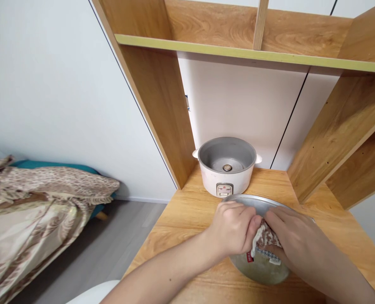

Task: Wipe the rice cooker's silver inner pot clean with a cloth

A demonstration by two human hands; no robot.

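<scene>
A metal pot (260,273) rests on the wooden desk, directly below my two hands. Bunched up over it is a brown-and-white cloth (267,237) with a red label. My left hand (236,226) is closed in a fist at the cloth's left end. From the other side, my right hand (296,236) curls its fingers and thumb around the same cloth. Parts of the pot's rim and inside are hidden behind my hands. Just beyond the pot stands a white rice cooker body (208,180), lidless, with its grey inside and round centre plate showing.
Wooden uprights and a shelf (222,47) frame the desk (165,228) at the back and sides. On the left, a bed with a patterned cover (31,236) stands on the grey floor. A white rounded object (95,292) shows at the bottom edge.
</scene>
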